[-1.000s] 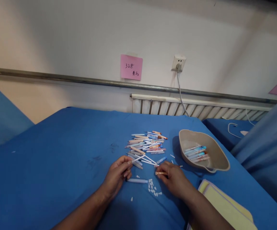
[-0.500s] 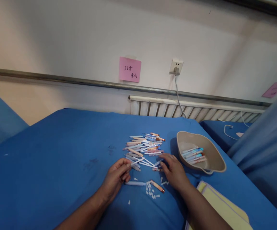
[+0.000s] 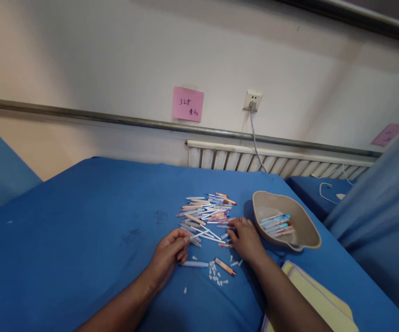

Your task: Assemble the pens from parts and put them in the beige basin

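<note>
A heap of pens and pen parts (image 3: 206,211) lies on the blue table cover (image 3: 82,230). My left hand (image 3: 170,253) rests beside the heap's near edge, its fingers pinched on a thin white refill (image 3: 199,234). My right hand (image 3: 244,240) reaches into the heap's right side, fingers curled over a pen there; what they grip is hidden. Between the hands lie a white pen barrel (image 3: 194,264), an orange pen piece (image 3: 225,267) and several small white caps (image 3: 216,275).
A beige dish (image 3: 306,233) holding a few finished pens (image 3: 275,224) stands right of the heap. A yellow-edged pad (image 3: 324,299) lies at the near right. A radiator (image 3: 275,159), a wall socket with cable (image 3: 253,100) and a pink note (image 3: 187,103) are behind the table.
My right hand dropped the orange pen piece on the cloth and moved forward into the heap. My left hand stayed put, still pinching the refill.
</note>
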{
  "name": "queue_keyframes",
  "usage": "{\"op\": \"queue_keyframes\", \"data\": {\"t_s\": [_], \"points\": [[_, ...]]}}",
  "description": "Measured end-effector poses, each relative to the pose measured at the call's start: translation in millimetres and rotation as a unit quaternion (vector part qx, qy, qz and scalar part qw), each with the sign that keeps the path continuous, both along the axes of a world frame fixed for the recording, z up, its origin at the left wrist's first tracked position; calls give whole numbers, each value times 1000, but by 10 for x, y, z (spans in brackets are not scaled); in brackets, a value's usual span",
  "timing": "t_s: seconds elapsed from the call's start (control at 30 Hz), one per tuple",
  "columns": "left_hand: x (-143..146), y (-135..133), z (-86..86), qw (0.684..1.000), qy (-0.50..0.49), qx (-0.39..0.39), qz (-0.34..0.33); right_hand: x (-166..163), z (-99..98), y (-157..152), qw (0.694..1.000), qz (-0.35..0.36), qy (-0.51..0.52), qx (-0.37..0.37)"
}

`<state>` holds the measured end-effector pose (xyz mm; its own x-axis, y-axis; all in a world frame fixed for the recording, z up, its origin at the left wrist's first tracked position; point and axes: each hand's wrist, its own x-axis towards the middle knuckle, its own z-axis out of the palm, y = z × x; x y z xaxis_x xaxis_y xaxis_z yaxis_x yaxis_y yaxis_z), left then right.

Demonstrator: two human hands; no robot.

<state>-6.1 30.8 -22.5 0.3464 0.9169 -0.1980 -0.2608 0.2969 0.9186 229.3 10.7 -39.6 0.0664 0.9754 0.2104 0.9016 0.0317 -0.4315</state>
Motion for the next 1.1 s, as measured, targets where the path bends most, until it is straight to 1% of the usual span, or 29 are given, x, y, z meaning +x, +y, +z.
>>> {"op": "queue_keyframes", "data": {"t_s": [0.17,0.37,0.57,0.7,0.77,0.87,0.93,1.1], "points": [[5,-10,-16,1000,13,3,9,4,-10,-33,1000,5,15,-11],[-7,-5,-90,998,51,27,-8,-6,-3,-115,997,58,9,-49],[-11,-39,-64,991,118,53,-17,-11,-17,-149,995,80,4,-67],[1,-68,-31,988,142,67,-18,-4,-18,-145,995,79,35,-48],[6,-77,-23,986,151,71,-19,-12,-15,-156,994,79,79,-20],[6,-83,-18,984,156,76,-33,-57,-2,-199,981,94,166,22],[3,-87,-16,984,152,81,-43,-101,21,-236,972,114,202,29],[3,-107,2,982,156,88,-56,-159,129,-297,969,142,199,35]]}}
